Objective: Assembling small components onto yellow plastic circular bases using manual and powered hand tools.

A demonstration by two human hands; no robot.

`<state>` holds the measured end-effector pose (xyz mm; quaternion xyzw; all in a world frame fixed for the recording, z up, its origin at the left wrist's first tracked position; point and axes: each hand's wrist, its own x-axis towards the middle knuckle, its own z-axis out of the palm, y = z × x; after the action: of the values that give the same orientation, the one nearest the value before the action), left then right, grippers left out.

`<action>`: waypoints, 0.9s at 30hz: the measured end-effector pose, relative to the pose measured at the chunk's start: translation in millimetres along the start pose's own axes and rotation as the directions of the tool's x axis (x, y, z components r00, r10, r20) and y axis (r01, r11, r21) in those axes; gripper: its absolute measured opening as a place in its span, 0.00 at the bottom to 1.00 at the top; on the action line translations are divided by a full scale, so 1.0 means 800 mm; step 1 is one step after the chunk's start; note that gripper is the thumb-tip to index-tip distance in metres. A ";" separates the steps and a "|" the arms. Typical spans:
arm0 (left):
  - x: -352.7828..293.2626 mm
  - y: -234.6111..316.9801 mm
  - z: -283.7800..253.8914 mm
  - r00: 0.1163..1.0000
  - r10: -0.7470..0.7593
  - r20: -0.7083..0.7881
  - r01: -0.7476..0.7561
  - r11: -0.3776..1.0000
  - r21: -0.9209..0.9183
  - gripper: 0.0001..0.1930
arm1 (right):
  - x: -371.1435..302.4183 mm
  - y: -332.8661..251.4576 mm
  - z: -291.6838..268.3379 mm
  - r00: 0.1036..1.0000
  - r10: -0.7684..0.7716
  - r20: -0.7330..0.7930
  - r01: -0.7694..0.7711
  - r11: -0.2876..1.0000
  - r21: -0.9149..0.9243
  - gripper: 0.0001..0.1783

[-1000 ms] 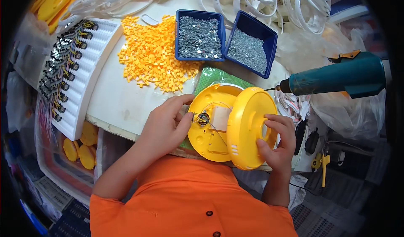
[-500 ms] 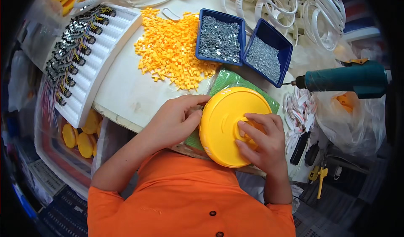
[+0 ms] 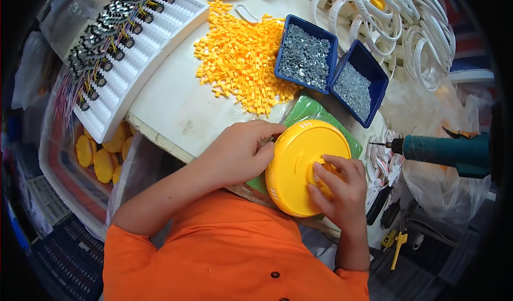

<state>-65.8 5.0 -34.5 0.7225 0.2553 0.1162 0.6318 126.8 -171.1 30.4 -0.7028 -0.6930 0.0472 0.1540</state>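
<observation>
Yellow round housing [image 3: 299, 165] lies flat at near table edge, on green mat [image 3: 315, 114]. Right hand [image 3: 339, 186] presses fingers on its centre hub; left hand [image 3: 240, 151] cups left rim. Both hands touching, neither closed around it. Teal power driver [image 3: 446, 151] hangs right, tip toward housing. White worktop [image 3: 171, 103] crowded: orange clips [image 3: 240, 66], two blue screw bins [image 3: 304, 55].

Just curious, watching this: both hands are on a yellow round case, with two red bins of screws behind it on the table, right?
Nearly. The head view shows both hands, left and right, on the yellow case, but the two bins of screws are blue, not red.
</observation>
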 end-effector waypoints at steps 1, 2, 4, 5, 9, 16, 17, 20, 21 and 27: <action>-0.001 -0.001 0.001 1.000 -0.002 -0.001 0.002 1.000 -0.001 0.21 | 0.001 0.000 -0.004 1.000 -0.015 0.025 0.015 1.000 -0.015 0.23; -0.002 -0.002 0.002 1.000 0.009 -0.012 -0.009 1.000 -0.007 0.21 | 0.004 0.000 -0.008 1.000 -0.015 0.026 0.016 1.000 -0.014 0.23; -0.002 -0.003 0.003 1.000 0.018 -0.020 -0.018 1.000 -0.014 0.20 | 0.008 -0.001 -0.014 0.998 -0.034 0.049 0.035 0.999 -0.023 0.22; -0.002 -0.002 0.002 0.999 0.030 -0.022 -0.029 0.999 0.023 0.20 | 0.006 -0.001 -0.012 0.998 -0.031 0.050 0.032 0.999 -0.024 0.22; -0.001 -0.005 0.006 1.000 0.007 -0.027 -0.008 1.000 -0.008 0.18 | -0.009 0.001 0.015 1.000 -0.013 -0.018 0.013 1.000 0.015 0.24; -0.003 0.027 0.060 0.991 0.082 -0.105 -0.095 0.989 -0.118 0.29 | -0.052 0.021 0.044 0.941 -0.100 -0.325 0.129 0.989 0.070 0.26; -0.004 0.030 0.063 0.991 0.100 -0.085 -0.110 0.987 -0.115 0.29 | -0.059 0.027 0.050 0.938 -0.088 -0.337 0.112 0.992 0.055 0.26; -0.017 0.034 0.061 0.989 0.138 -0.044 -0.142 0.987 -0.078 0.29 | -0.067 0.035 0.067 0.666 0.161 -0.729 -0.173 0.983 0.060 0.38; -0.022 0.031 0.061 0.981 0.188 -0.050 -0.191 0.979 -0.063 0.30 | -0.064 0.036 0.062 0.646 0.167 -0.745 -0.196 0.979 0.050 0.38; -0.037 0.018 0.053 0.935 0.344 -0.087 -0.353 0.925 -0.140 0.30 | -0.070 0.017 0.036 0.762 0.642 -0.083 -0.194 0.349 0.917 0.39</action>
<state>-66.7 -47.2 -23.3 0.7019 0.1321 0.2678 0.6467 130.0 -222.1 -8.6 -0.6715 -0.3041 0.2727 0.6182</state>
